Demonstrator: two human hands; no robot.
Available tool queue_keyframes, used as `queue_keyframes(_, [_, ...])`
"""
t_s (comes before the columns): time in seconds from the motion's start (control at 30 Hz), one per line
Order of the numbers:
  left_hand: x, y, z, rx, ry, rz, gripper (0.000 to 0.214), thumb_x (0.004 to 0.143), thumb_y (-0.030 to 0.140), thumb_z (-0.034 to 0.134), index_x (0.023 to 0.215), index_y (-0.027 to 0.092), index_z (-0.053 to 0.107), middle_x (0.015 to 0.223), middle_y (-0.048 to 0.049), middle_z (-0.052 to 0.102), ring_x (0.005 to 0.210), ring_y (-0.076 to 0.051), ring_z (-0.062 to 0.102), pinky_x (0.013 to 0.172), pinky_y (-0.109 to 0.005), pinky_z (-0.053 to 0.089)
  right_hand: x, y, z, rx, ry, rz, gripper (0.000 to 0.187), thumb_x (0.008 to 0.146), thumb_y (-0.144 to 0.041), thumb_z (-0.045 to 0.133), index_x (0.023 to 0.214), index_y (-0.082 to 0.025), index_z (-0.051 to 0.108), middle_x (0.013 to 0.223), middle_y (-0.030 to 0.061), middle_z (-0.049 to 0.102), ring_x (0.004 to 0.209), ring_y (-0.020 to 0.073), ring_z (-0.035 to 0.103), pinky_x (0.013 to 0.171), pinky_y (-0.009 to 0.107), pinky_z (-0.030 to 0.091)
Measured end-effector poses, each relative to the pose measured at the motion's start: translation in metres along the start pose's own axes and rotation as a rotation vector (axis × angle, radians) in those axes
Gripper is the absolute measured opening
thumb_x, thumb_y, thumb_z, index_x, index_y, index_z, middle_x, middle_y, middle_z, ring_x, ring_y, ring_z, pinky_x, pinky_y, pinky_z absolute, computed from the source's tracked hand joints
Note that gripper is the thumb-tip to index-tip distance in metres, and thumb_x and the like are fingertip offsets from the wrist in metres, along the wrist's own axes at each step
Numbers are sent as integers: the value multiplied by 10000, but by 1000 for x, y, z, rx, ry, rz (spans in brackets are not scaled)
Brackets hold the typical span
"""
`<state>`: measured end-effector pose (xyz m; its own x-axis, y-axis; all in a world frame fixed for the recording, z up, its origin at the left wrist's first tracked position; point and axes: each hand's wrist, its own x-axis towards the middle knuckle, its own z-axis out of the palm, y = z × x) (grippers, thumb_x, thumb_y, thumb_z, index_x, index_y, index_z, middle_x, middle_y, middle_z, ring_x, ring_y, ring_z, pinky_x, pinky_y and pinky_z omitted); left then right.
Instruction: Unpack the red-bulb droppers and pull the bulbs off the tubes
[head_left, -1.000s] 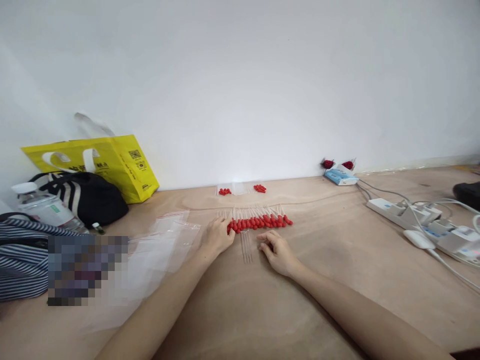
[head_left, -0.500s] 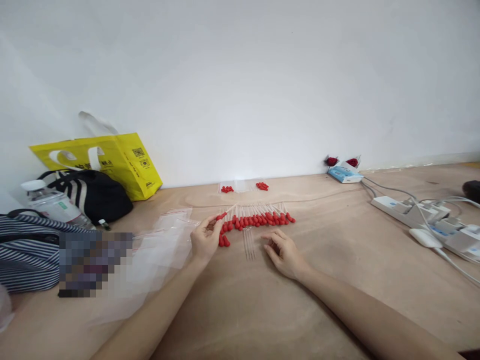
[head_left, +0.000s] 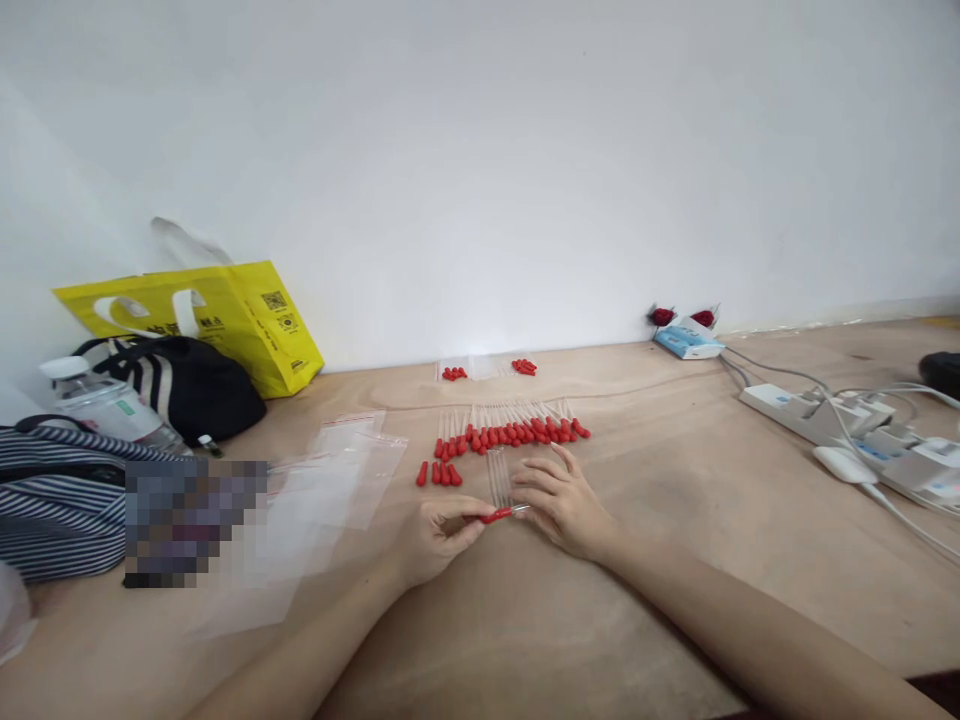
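Left fingers [head_left: 466, 507] nearer, bulb [head_left: 499, 514] partly hidden

Left hand [head_left: 439, 538] in a fingertip pinch, right hand [head_left: 564, 503] close by.

1. One left hand [head_left: 442, 538], one right hand [head_left: 566, 500]: clock's middle.
2. One held red top [head_left: 496, 515]: middle too.
3. Four loose red tops [head_left: 445, 474]: ten o'clock.
4. Long red row [head_left: 515, 434], twelve o'clock: too many to count.
5. Two small red piles [head_left: 524, 367]: twelve o'clock.
6. Two red flowers [head_left: 662, 316]: two o'clock.
7. One yellow bag [head_left: 270, 335]: ten o'clock.
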<state>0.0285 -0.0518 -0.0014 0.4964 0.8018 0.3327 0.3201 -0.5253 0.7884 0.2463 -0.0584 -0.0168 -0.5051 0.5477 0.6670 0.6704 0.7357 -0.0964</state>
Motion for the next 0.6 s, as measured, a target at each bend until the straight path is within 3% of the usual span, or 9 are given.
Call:
queue_keyframes(0.1, [-2,2,-1,58,-17,67,204,740,158,499,866,168,660,830,-47,690,755,-144,637,711,-258,515,-2,1,3,35,21,-18,165,836,-243,489,930,-262,623,802,-3,678,926,165,556,996,483,196])
queue_keyframes(0.27, [-5,12,1,229,-15,164,359,678,122,542,1029,172,595,967,-67,644,883,-180,592,812,-338,478,-4,-1,6,-28,96,-45,324,809,-120,449,1092,-227,563,667,8,671,843,171,577,978,497,226])
queue_keyframes(0.43, [-1,3,12,344,29,252,221,803,192,505,1002,176,599,948,-62,647,918,-166,569,827,-332,466,-4,-4,8,-76,127,-72,337,816,-104,432,1118,-201,547,677,20,672,818,168,586,973,492,248])
queue_keyframes(0.6, [4,-9,15,453,60,319,194,841,195,461,966,198,609,943,-47,665,975,-185,564,872,-390,439,-2,-5,6,-30,87,-56,263,832,-266,503,1080,-206,569,752,26,683,838,171,586,977,464,273])
